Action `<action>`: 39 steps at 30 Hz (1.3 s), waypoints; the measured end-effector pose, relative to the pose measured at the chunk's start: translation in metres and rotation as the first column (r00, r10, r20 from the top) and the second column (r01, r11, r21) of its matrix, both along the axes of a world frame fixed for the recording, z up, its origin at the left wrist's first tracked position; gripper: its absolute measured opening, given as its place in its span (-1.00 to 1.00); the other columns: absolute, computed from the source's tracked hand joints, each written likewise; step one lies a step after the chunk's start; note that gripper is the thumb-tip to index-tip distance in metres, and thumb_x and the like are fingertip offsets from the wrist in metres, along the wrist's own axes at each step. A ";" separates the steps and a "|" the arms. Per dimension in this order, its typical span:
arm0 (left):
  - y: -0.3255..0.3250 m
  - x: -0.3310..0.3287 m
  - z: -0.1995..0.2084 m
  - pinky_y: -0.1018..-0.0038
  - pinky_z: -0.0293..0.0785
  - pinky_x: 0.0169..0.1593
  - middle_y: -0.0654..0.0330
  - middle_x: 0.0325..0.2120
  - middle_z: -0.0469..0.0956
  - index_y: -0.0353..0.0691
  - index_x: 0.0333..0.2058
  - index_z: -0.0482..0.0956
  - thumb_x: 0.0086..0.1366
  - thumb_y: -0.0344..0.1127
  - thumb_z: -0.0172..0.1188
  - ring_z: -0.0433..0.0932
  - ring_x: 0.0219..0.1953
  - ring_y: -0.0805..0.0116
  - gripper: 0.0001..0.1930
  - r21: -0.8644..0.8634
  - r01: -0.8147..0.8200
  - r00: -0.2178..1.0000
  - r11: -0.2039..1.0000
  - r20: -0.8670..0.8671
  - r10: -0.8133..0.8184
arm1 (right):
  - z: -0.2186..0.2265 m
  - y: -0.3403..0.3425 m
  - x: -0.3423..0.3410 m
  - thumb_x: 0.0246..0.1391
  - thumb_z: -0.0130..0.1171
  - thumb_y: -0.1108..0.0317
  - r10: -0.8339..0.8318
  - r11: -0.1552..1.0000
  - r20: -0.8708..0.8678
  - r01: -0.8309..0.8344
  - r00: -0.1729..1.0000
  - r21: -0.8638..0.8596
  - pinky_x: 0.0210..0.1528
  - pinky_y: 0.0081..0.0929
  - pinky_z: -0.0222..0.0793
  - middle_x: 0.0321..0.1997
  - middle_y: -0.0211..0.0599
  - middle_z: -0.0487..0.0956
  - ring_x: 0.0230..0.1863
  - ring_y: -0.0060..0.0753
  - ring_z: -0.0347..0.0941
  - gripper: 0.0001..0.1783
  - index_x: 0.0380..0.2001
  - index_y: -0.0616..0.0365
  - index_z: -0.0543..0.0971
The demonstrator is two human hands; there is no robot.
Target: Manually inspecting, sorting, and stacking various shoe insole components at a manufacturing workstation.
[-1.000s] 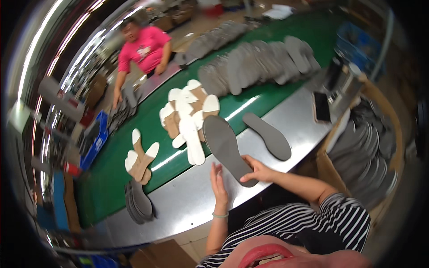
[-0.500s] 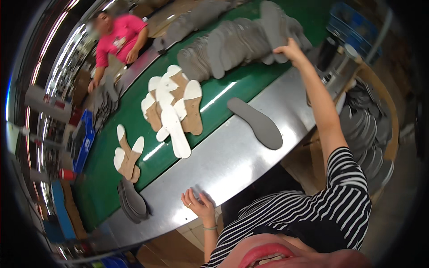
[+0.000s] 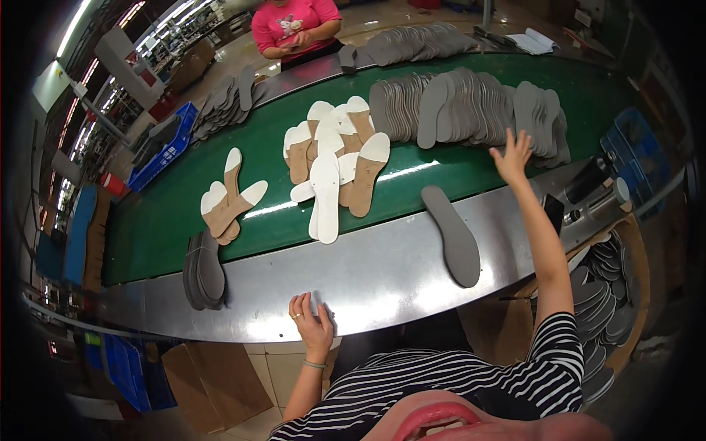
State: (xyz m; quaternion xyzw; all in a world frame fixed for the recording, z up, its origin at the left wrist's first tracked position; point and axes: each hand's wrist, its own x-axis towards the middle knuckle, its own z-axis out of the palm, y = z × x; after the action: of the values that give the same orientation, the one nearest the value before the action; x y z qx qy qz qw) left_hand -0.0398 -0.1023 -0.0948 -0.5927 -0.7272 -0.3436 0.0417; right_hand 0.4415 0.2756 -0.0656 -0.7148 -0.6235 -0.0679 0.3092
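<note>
My right hand (image 3: 512,156) is stretched out over the green belt, fingers spread and holding nothing. Just beyond its fingertips lies the right end of a long row of grey insoles (image 3: 471,106), leaning on one another. A single grey insole (image 3: 454,239) lies flat on the metal ledge (image 3: 382,272) between my hands. On the ledge's near edge rests my left hand (image 3: 312,325), open, a ring on one finger. White and tan insoles (image 3: 325,195) form a loose heap in the middle, and a smaller tan-and-white group (image 3: 228,206) sits farther left.
A bundle of dark grey insoles (image 3: 204,272) stands at the left of the ledge. A black bottle (image 3: 588,178) and a blue crate (image 3: 636,158) are at right, above a box of grey insoles (image 3: 603,301). Across the belt is a person in pink (image 3: 294,29).
My right hand has let go of the grey insole it gripped at the row's right end and drawn back from it. My left hand stays by the ledge's edge. The view has turned.
</note>
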 end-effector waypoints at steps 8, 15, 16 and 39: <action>0.000 -0.003 -0.001 0.13 0.17 0.21 -0.07 0.00 0.35 -0.41 0.03 0.39 0.23 -0.45 0.09 0.23 0.15 -0.08 -0.62 0.044 -0.019 1.000 0.999 -0.011 0.020 | 0.023 -0.069 -0.191 -0.02 0.29 0.11 0.527 0.847 0.132 -0.532 0.839 0.002 0.38 0.28 -0.38 0.44 0.21 -0.16 0.47 0.28 -0.40 -0.12 0.31 0.15 0.16; 0.002 0.000 0.001 0.09 0.19 0.19 -0.09 0.00 0.36 -0.41 0.03 0.39 0.21 -0.44 0.11 0.22 0.16 -0.14 -0.61 0.077 -0.008 1.000 0.997 -0.002 0.008 | -0.008 -0.098 -0.292 0.11 0.17 0.23 0.647 0.763 -0.102 -0.644 0.756 0.062 0.42 0.14 -0.37 0.45 0.14 -0.17 0.48 0.22 -0.40 -0.23 0.32 0.15 0.10; 0.000 0.001 -0.001 0.09 0.19 0.19 -0.09 0.00 0.36 -0.41 0.03 0.39 0.21 -0.44 0.11 0.22 0.16 -0.14 -0.61 0.079 -0.010 1.000 0.997 0.018 0.008 | -0.022 -0.098 -0.303 0.13 0.12 0.27 0.647 0.761 -0.213 -0.637 0.732 0.124 0.43 0.10 -0.33 0.44 0.14 -0.15 0.47 0.22 -0.37 -0.27 0.32 0.16 0.10; 0.098 -0.029 0.027 0.16 0.18 0.23 -0.13 0.11 0.28 -0.35 0.08 0.39 0.18 -0.23 0.27 0.22 0.17 -0.10 -0.47 0.052 0.244 0.924 0.969 0.292 -0.248 | -0.063 -0.095 -0.321 0.12 0.12 0.17 0.508 0.852 -0.254 -0.523 0.823 0.011 0.39 -0.07 -0.06 0.36 0.14 0.10 0.42 0.18 -0.10 -0.39 0.19 0.20 0.30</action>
State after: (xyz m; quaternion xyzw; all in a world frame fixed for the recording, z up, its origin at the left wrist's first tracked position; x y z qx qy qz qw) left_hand -0.0688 -0.0040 -0.0680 -0.6207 -0.6428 -0.4361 -0.1067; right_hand 0.1202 0.1810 -0.1283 -0.5313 -0.7516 0.1262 0.3700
